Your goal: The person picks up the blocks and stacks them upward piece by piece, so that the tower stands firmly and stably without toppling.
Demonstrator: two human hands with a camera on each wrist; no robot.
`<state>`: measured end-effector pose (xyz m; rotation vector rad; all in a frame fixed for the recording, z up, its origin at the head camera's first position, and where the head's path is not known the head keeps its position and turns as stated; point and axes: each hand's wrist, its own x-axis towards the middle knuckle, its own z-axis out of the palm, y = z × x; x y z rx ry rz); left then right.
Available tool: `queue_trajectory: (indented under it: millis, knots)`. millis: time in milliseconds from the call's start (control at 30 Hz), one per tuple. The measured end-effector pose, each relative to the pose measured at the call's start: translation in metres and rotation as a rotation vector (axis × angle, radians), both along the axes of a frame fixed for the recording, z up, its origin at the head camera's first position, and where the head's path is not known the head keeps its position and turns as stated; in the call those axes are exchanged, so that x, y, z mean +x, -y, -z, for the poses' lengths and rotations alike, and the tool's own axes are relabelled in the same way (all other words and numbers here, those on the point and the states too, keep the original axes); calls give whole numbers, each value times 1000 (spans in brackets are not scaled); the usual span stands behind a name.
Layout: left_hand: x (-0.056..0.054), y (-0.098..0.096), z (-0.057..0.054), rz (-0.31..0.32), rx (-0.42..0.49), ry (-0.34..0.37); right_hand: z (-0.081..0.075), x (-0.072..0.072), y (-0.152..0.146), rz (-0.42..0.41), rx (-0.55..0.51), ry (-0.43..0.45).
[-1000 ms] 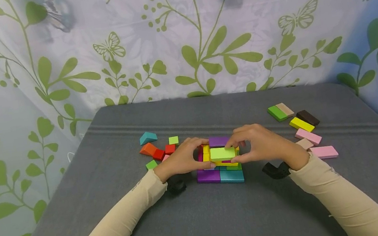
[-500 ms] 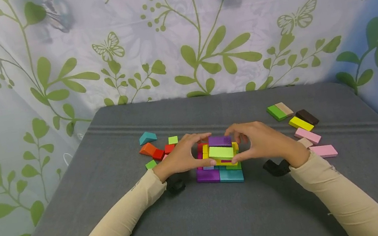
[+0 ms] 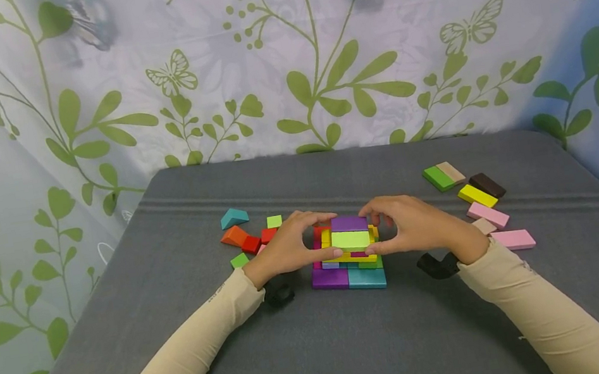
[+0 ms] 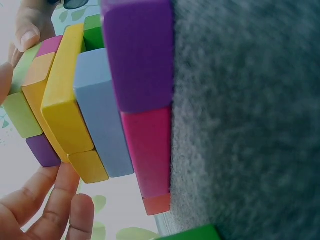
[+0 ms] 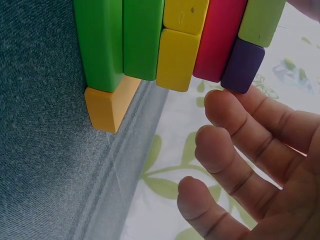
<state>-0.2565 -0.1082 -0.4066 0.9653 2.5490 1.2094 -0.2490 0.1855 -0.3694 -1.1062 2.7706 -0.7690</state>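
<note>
Left hand [image 3: 289, 246] and right hand [image 3: 413, 226] pinch the lime block [image 3: 350, 241] and purple block [image 3: 349, 223] front to back atop the stack [image 3: 331, 279]. A second ago a right finger lay where they meet; now it reaches behind, and the top layer looks squared.

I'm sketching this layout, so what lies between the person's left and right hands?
Between the left hand and right hand stands a multicolored block stack, topped by a purple block and a light green block; the head view shows this.
</note>
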Motion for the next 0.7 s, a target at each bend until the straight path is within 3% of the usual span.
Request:
queue_trajectory:
  millis: [200,333,500,700]
  knots:
    - [-1,-1,1,8,6,7,-3,1,-3,-16,7,30]
    - [-2,0,1,8,-2,13,-13,4,-16,-9,-26,59]
    - [-1,0,0,2,-14,15,-23,8,-43,-21,-129,0]
    - [1,-1,-2,-6,-26,25,-4,8,-91,-112,-172,-52]
